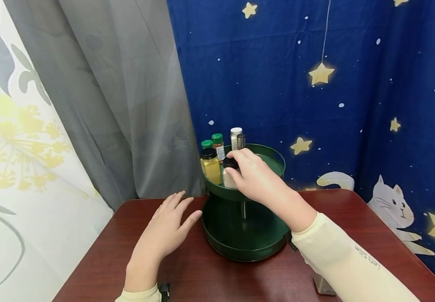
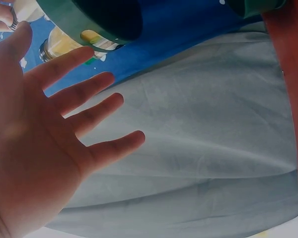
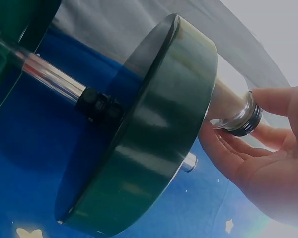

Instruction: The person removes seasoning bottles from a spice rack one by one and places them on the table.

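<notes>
My right hand (image 1: 257, 176) reaches over the upper tier of a green two-tier turntable rack (image 1: 225, 193). Thumb and fingers grip the black lid of a clear spice jar (image 1: 229, 180) with pale contents. In the right wrist view that jar (image 3: 228, 101) stands inside the rim, its base hidden by the tier wall. Left of it is a jar of yellow spice (image 1: 211, 171) with a black lid. My left hand (image 1: 166, 233) hovers to the left of the rack, fingers spread and straight; its palm (image 2: 35, 134) holds nothing.
Green-lidded bottles (image 1: 218, 149), a white-capped jar (image 1: 235, 136) and a dark-capped container (image 1: 241, 141) stand on the upper tier. A metal post (image 1: 244, 209) joins it to the lower tier (image 1: 236, 253). Another container (image 1: 324, 286) is partly behind my right sleeve on the red-brown table (image 1: 195, 272).
</notes>
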Demonstrator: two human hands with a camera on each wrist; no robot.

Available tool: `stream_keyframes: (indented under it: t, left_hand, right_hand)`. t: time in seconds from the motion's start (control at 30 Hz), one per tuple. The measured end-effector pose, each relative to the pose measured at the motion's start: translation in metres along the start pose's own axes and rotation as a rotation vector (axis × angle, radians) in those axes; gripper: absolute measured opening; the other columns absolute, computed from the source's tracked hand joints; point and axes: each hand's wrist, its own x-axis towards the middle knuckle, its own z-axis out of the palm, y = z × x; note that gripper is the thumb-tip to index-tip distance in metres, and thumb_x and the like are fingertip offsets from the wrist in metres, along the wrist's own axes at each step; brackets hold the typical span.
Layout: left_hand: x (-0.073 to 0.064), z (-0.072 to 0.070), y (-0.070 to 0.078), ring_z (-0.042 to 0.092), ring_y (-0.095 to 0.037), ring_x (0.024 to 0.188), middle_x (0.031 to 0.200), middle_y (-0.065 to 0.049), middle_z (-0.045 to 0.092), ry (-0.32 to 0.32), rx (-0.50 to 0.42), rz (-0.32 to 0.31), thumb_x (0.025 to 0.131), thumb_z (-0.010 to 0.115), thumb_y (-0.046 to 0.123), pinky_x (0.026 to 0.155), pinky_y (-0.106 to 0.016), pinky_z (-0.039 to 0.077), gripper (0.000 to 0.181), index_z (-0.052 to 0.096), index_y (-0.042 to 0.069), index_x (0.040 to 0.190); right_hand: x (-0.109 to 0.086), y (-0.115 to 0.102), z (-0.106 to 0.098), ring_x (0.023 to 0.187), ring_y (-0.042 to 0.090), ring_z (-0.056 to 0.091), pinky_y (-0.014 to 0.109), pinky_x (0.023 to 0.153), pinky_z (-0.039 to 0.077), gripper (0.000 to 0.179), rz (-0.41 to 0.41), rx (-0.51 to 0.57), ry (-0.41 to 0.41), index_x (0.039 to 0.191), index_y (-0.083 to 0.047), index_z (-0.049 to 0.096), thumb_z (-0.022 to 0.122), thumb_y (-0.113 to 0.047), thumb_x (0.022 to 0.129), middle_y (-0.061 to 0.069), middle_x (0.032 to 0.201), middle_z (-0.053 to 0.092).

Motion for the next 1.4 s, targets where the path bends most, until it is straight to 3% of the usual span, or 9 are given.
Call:
stream_keyframes:
  t: [0.1, 0.37, 1.07, 1.4]
  left_hand:
    - [-0.001, 0.0, 0.001, 0.032, -0.044, 0.16, 0.17, -0.014, 0.041, -0.004, 0.001, -0.002, 0.109, 0.051, 0.058, 0.13, -0.065, 0.027, 0.064, 0.056, 0.014, 0.155]
    - [0.0, 0.002, 0.002, 0.032, -0.044, 0.161, 0.171, -0.015, 0.04, -0.02, -0.011, -0.006, 0.109, 0.051, 0.059, 0.13, -0.065, 0.027, 0.065, 0.056, 0.013, 0.155]
    - [0.001, 0.001, 0.0, 0.033, -0.044, 0.16, 0.17, -0.015, 0.042, -0.019, -0.009, -0.004, 0.109, 0.051, 0.058, 0.13, -0.064, 0.029, 0.064, 0.057, 0.013, 0.154]
    - [0.001, 0.001, -0.001, 0.035, -0.043, 0.159, 0.169, -0.015, 0.043, -0.002, -0.005, 0.012, 0.109, 0.052, 0.057, 0.129, -0.065, 0.031, 0.063, 0.058, 0.013, 0.153]
  right_hand:
    - [0.0, 0.0, 0.0, 0.132, 0.033, 0.064, 0.051, 0.113, 0.054, 0.042, 0.01, -0.01, -0.015, 0.146, -0.004, 0.059, 0.061, -0.025, 0.109, 0.019, 0.146, 0.061]
    - [0.001, 0.0, -0.001, 0.111, 0.026, 0.068, 0.045, 0.098, 0.061, 0.039, 0.011, -0.007, -0.018, 0.141, -0.008, 0.061, 0.067, -0.027, 0.107, 0.014, 0.129, 0.069]
    - [0.002, 0.003, 0.001, 0.122, 0.033, 0.065, 0.049, 0.108, 0.057, 0.047, 0.023, 0.005, 0.01, 0.151, -0.003, 0.054, 0.062, -0.024, 0.109, 0.02, 0.139, 0.062]
    - [0.003, 0.003, -0.011, 0.127, 0.032, 0.064, 0.05, 0.112, 0.056, 0.048, 0.017, 0.034, 0.054, 0.152, -0.003, 0.054, 0.063, -0.022, 0.109, 0.02, 0.143, 0.06]
